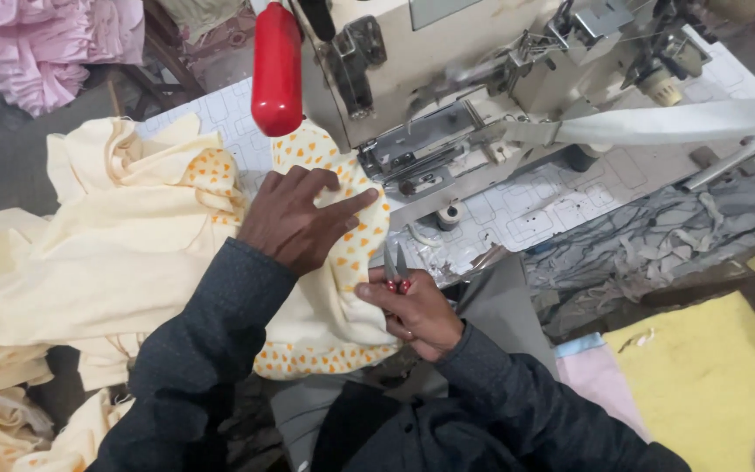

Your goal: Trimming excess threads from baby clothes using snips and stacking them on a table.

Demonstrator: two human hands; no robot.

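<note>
Cream fabric with orange dots (342, 288) lies under the sewing machine (447, 79) at twelve o'clock. The left hand (294, 218) presses flat on it, fingers spread. At four o'clock from it, the right hand (412, 310) pinches small red-handled snips (397, 269). A red cylinder (276, 70) hangs at eleven.

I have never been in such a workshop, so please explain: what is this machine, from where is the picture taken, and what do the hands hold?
The camera sits on the person's head and looks down. The cream machine is a sewing machine on a white table. The left hand lies flat on pale yellow cloth with orange dots, pressing it near the needle. The right hand holds small scissors at the cloth's edge. A red handle hangs above. More yellow cloth is piled at the left.
</note>
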